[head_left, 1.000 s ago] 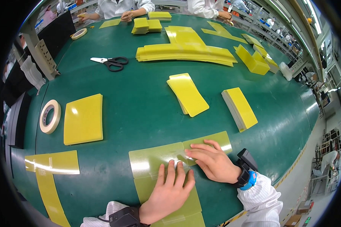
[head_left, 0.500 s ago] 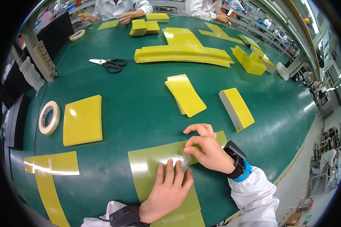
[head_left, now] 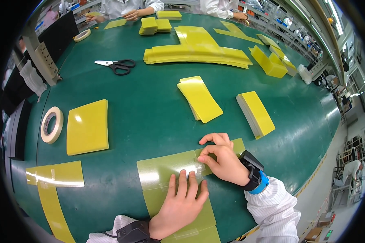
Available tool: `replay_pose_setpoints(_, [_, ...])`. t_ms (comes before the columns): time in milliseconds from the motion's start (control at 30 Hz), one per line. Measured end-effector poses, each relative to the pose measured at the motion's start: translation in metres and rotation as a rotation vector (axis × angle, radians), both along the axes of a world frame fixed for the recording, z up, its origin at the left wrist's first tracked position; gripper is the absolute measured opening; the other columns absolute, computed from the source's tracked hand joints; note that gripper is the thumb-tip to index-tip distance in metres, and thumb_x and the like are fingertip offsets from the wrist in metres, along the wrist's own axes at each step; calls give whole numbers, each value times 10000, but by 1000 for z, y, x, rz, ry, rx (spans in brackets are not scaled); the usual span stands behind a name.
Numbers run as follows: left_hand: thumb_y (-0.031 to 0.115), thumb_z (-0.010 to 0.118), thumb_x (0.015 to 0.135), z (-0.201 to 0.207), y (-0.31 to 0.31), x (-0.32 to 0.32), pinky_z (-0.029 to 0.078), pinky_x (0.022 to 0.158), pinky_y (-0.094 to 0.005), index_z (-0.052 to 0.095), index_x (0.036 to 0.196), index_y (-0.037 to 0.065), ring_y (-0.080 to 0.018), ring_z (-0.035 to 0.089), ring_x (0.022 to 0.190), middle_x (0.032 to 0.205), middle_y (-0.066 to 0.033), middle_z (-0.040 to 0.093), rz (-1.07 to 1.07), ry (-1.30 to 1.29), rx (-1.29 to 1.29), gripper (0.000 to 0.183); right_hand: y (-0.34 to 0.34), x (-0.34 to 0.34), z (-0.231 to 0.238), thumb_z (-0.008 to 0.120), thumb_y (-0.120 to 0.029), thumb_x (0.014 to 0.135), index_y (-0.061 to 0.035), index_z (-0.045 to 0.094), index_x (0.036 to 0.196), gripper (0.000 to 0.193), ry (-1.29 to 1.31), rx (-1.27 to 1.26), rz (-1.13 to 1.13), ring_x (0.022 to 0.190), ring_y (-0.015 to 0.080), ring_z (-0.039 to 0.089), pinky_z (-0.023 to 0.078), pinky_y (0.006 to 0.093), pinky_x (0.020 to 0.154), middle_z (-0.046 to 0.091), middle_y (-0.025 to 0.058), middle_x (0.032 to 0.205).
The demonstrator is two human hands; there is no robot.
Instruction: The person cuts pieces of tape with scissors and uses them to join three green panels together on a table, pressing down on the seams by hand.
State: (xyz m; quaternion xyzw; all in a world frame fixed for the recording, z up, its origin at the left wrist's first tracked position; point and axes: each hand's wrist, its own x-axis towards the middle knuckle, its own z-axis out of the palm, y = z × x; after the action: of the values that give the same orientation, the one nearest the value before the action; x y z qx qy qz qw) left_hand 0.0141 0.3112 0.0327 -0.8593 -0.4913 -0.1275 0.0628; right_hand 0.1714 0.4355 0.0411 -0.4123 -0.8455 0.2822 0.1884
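Observation:
Yellow-green translucent sheets (head_left: 164, 164) lie edge to edge on the table in front of me, joined along their seams by clear tape. My left hand (head_left: 180, 206) rests flat on them with its fingers spread. My right hand (head_left: 225, 162) is over the seam with the right-hand sheet (head_left: 240, 146), thumb and forefinger pinched together at a strip of clear tape (head_left: 201, 167). The right hand covers part of that sheet. At the left lies a T-shaped piece (head_left: 52, 202) of similar taped sheets.
On the green table (head_left: 129, 109) are a tape roll (head_left: 46, 135), a square sheet stack (head_left: 88, 127), two narrower stacks (head_left: 200, 99) (head_left: 258, 115), scissors (head_left: 119, 67) and piled T-shaped pieces (head_left: 196, 50). A folded yellow piece (head_left: 268, 62) stands at the far right. Two people in white work across the table.
The view has shifted slightly. My hands stay in nearly the same places, the left flat and the right pinched at the seam. Across the table, a person's hand has moved slightly.

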Motion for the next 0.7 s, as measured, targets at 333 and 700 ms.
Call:
replay_pose_setpoints(333, [234, 631, 794, 6, 2, 0, 459, 938, -517, 623, 1127, 104, -399, 546, 1095, 1232, -192, 556, 18, -49, -41, 357, 0, 1, -6, 723, -139, 817, -68, 681, 791, 87, 3, 54, 3, 1132, 290, 431, 301, 409, 963, 564, 42, 1163])
replay_pose_setpoints(700, [261, 625, 820, 3, 4, -1, 440, 900, -496, 625, 1105, 122, -331, 544, 1084, 1311, -114, 552, 39, -102, -37, 317, -1, 1, -9, 730, -153, 795, -70, 670, 759, 108, 57, 112, 13, 1113, 279, 436, 293, 414, 902, 562, 35, 1143])
